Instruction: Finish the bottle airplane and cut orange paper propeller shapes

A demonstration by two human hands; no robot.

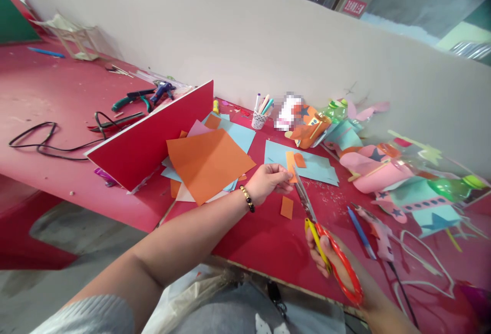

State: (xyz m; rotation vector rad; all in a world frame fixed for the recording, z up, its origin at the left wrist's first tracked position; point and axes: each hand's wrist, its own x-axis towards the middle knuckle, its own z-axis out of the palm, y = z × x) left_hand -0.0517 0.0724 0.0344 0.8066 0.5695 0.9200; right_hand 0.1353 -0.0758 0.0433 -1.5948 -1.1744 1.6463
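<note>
Orange strip (290,164) is pinched at its lower end by the left hand (268,183), fingers closed on it, held just above the red tabletop (268,242) in front of a light blue sheet (318,168). Right hand (337,267) has its grip clenched through the red and yellow handles of the scissors (318,226), blades pointing up at the strip and meeting its lower edge. One small orange offcut (286,207) lies flat on the tabletop just under the left hand, beside the blades. Off to the left there's a stack of paper with a big orange sheet (207,162) on top, leaning near a red board (149,137). Behind it all, a cup of pens (260,116) by the wall, and a blue pen (361,232) lying right of the scissors.
</note>
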